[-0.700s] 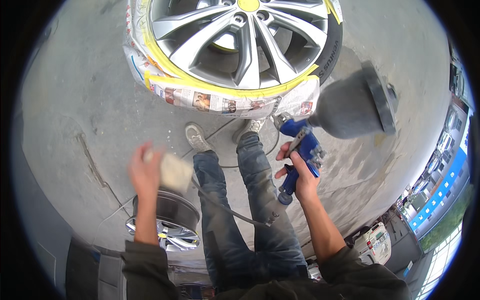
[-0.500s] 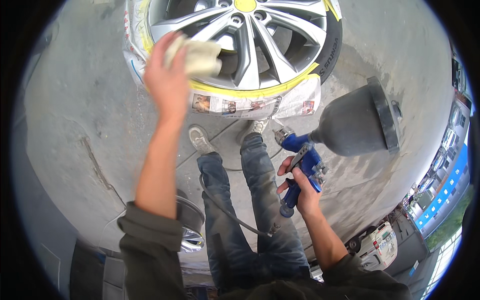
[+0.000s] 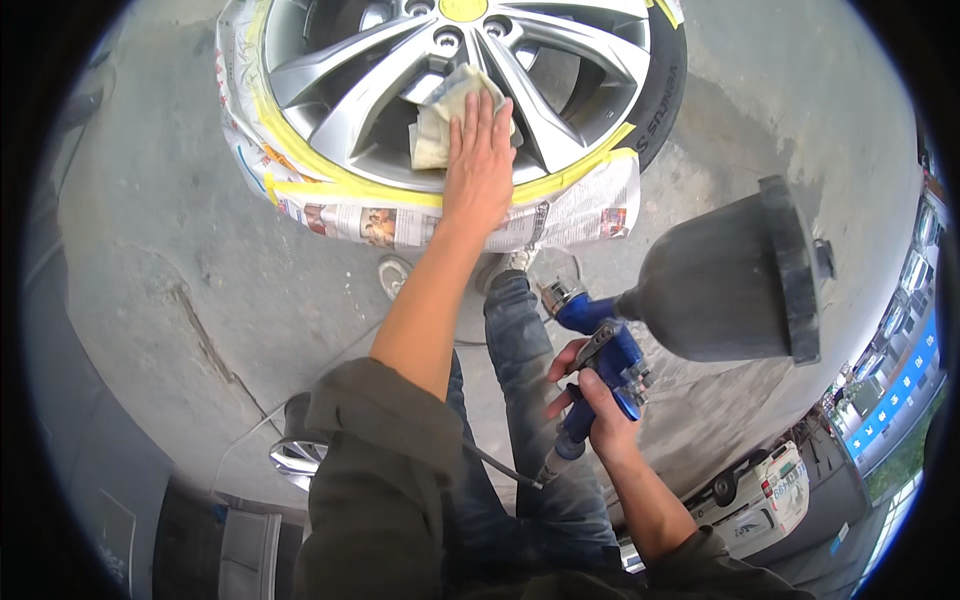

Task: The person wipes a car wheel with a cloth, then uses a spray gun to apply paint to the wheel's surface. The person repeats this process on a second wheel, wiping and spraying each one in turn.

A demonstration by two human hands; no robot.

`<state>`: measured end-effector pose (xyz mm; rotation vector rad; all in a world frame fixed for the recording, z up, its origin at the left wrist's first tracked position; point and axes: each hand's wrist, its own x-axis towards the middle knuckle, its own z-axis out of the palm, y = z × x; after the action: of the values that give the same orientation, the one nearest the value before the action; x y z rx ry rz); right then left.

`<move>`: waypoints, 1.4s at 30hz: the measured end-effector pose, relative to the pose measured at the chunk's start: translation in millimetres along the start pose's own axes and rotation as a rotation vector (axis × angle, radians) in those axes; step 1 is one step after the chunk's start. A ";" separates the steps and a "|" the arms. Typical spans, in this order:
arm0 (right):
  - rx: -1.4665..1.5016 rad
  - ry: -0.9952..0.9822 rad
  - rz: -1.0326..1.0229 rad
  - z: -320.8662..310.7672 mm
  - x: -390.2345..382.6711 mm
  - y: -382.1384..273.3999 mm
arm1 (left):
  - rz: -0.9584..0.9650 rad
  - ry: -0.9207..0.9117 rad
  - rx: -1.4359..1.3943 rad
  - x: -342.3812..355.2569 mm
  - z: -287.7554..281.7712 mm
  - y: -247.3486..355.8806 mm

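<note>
A silver alloy wheel (image 3: 375,100) with a yellow centre cap (image 3: 463,9) is at the top of the view. Yellow masking tape (image 3: 335,177) and newspaper (image 3: 410,228) cover most of its visible edge; black tyre (image 3: 665,70) shows at the right. My left hand (image 3: 480,180) presses a folded cream cloth (image 3: 432,142) against a spoke, fingers stretched over it. In my right hand (image 3: 608,425) is a blue spray gun (image 3: 618,358), gripped by its handle, nozzle toward the wheel. Its large dark grey cup (image 3: 715,280) tilts to the right. A hose (image 3: 500,465) joins the handle's base.
Behind my left arm another silver wheel (image 3: 298,458) stands on the floor. A long crack (image 3: 205,340) runs through the concrete at left. My shoes (image 3: 395,275) are close to the wheel's near edge. At lower right is a white vehicle (image 3: 770,500).
My left hand has moved right with the cloth, from above the wheel's left spokes onto a spoke near the middle. The spray gun has lowered slightly in view, still held by my right hand.
</note>
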<state>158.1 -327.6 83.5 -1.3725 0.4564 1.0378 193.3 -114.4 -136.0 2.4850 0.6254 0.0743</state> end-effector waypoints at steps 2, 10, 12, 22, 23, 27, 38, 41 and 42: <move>-0.004 0.001 -0.029 1.1 2.1 -3.9 | 0.016 -0.007 0.013 -3.7 -2.7 -6.0; 0.003 0.027 -0.027 -10.7 3.5 -16.2 | 0.088 -0.283 -0.016 -56.4 -24.0 -2.6; -0.016 0.010 0.007 -11.2 3.2 -16.8 | 0.192 -0.253 0.087 -29.0 -20.6 -4.4; -0.053 0.036 -0.041 -15.5 6.5 -16.5 | 0.378 -0.383 0.411 16.0 -9.0 9.8; -0.054 0.044 -0.041 -15.1 4.6 -19.0 | 0.357 -0.437 0.338 18.9 -15.8 9.8; -0.009 0.031 -0.052 -13.8 3.2 -23.8 | 0.444 -0.343 0.058 16.1 -38.1 -15.2; 0.040 0.071 -0.043 -18.5 0.0 -17.9 | 0.313 -0.421 0.430 -14.4 -89.8 -107.0; 0.080 0.059 -0.037 -17.8 2.2 -18.9 | 0.382 -0.495 0.496 1.1 -108.4 -104.8; 0.102 0.043 -0.023 -17.3 2.1 -17.7 | 0.382 -0.414 0.479 -5.1 -108.0 -111.0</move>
<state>178.5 -340.8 88.5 -1.3082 0.5178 0.9548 122.3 19.9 -105.5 2.9201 -0.0191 -0.4871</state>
